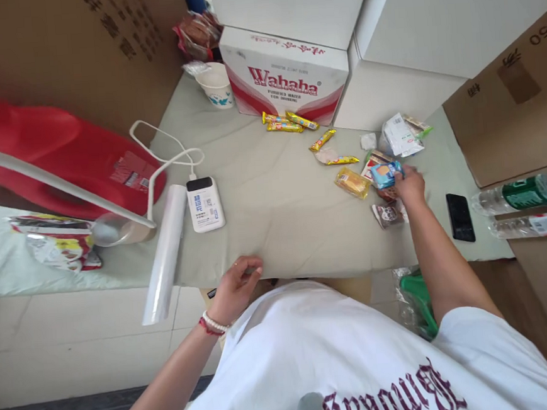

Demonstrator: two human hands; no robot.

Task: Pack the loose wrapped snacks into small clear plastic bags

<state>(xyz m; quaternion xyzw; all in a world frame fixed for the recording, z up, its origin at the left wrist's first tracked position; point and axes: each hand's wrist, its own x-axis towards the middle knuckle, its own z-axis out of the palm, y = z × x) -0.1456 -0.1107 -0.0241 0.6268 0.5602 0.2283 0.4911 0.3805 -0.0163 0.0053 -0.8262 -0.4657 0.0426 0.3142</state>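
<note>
My right hand [410, 185] reaches to the right part of the cloth-covered table, fingers closed on the edge of a blue snack packet [386, 175]. Under and around that packet lie a red-and-white packet [375, 159], a yellow wrapped snack [352, 183] and a dark brown wrapped snack [388, 215]. Thin yellow snack sticks [342, 160] are scattered farther back, with several more [284, 127] by the Wahaha box. At the table's front edge rests my left hand [238, 287], loosely curled with a gap between thumb and fingers; nothing shows in it.
A white power bank [206, 204] with its cable and a clear plastic roll [164, 254] lie left. Behind stand a paper cup [217, 86] and the Wahaha box [287, 77]. A black phone [460, 217] and plastic bottles [528, 192] are right; a red jug [61, 152] stands far left.
</note>
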